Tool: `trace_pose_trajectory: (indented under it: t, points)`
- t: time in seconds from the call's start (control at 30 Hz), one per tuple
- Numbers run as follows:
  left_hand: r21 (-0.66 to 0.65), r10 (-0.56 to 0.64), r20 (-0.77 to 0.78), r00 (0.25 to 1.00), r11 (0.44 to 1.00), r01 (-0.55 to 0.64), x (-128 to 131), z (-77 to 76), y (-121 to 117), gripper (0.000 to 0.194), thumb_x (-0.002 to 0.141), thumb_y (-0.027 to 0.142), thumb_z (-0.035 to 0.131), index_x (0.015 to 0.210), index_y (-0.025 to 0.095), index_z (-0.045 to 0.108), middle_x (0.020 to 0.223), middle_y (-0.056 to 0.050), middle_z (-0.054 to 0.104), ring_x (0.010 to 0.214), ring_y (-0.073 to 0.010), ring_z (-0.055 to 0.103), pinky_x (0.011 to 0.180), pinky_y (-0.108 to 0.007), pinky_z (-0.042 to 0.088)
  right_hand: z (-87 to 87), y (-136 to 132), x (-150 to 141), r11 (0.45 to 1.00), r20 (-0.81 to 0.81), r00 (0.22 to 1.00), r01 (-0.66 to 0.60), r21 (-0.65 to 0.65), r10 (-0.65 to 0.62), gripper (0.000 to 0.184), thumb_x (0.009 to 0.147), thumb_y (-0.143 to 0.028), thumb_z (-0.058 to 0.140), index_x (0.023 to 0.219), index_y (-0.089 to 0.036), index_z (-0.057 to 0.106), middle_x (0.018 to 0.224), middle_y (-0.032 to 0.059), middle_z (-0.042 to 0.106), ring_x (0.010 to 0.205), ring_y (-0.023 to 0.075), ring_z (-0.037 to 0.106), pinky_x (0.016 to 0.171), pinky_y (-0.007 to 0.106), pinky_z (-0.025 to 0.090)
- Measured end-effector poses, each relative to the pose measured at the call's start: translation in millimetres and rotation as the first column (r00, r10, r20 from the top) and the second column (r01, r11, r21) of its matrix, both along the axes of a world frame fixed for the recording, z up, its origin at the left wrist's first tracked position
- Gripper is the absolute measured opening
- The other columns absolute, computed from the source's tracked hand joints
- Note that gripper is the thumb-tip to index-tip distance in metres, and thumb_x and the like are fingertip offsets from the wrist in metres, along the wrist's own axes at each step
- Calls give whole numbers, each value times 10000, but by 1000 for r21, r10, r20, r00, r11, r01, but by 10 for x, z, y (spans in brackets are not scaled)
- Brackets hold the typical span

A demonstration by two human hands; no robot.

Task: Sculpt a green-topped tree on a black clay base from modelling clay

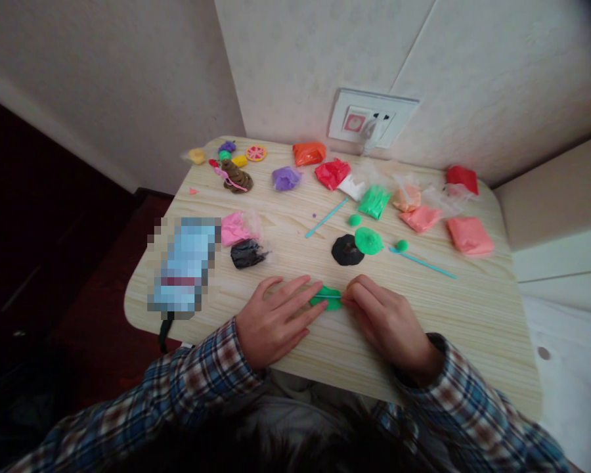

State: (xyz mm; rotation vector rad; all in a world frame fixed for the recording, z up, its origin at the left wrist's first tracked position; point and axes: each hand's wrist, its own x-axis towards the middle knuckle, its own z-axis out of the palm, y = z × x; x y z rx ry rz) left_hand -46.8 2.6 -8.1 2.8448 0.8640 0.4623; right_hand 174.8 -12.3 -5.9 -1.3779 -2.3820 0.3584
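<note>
A flattened piece of green modelling clay point(333, 304) lies on the table near its front edge. My left hand point(279, 320) rests flat with fingers spread, the fingertips over the left end of this piece. At the other end my right hand point(381, 315) is closed in a pinch on a thin light-coloured stick point(328, 296) lying across the clay. Its far end is hidden by my fingers. Just beyond are a flat black clay disc point(347, 250) and a flat green clay disc point(369, 241) overlapping its right side. Two small green clay balls point(354, 220) sit close by.
Two blue sticks point(426, 263) lie on the table point(285, 259). Clay packets line the back and right, including a green packet point(374, 201). Pink and black packets point(247, 253) sit left, beside a blurred-out phone point(186, 263) with a cable. Small clay figures point(236, 176) stand back left.
</note>
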Motion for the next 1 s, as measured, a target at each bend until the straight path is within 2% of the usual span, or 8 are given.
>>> trace_pose_trajectory:
  t: [0.17, 0.43, 0.77, 1.0]
  points:
    - [-14, -47, -89, 995, 999, 46, -14, 9, 32, 381, 886, 228, 496, 1267, 225, 513, 1395, -93, 483, 1304, -253, 401, 1010, -478, 312, 21, 37, -12, 998, 53, 999, -10, 63, 7, 235, 923, -136, 363, 736, -189, 495, 676, 23, 510, 552, 131, 460, 515, 239, 362]
    - [-25, -84, -88, 993, 996, 83, -45, -13, 77, 396, 890, 252, 496, 1285, 220, 499, 1400, -111, 474, 1320, -256, 382, 1007, -471, 318, 39, 61, -2, 991, 76, 995, -74, 112, 66, 260, 887, -73, 343, 725, -189, 510, 671, 24, 530, 561, 131, 452, 526, 234, 352]
    - [-7, -79, -105, 991, 997, 79, -38, 2, 63, 386, 890, 257, 496, 1275, 224, 508, 1402, -111, 471, 1316, -259, 390, 1003, -464, 338, 0, -21, 205, 999, 70, 997, -32, 38, 30, 225, 859, -67, 355, 748, -202, 497, 707, 36, 535, 584, 145, 479, 532, 250, 369]
    - [-44, -82, -66, 994, 996, 79, -50, -25, 63, 390, 885, 234, 488, 1274, 217, 509, 1401, -122, 470, 1320, -272, 382, 998, -470, 346, -19, -152, 525, 997, 28, 997, 79, -19, -78, 167, 900, -152, 391, 774, -216, 479, 721, 27, 527, 610, 148, 502, 557, 266, 395]
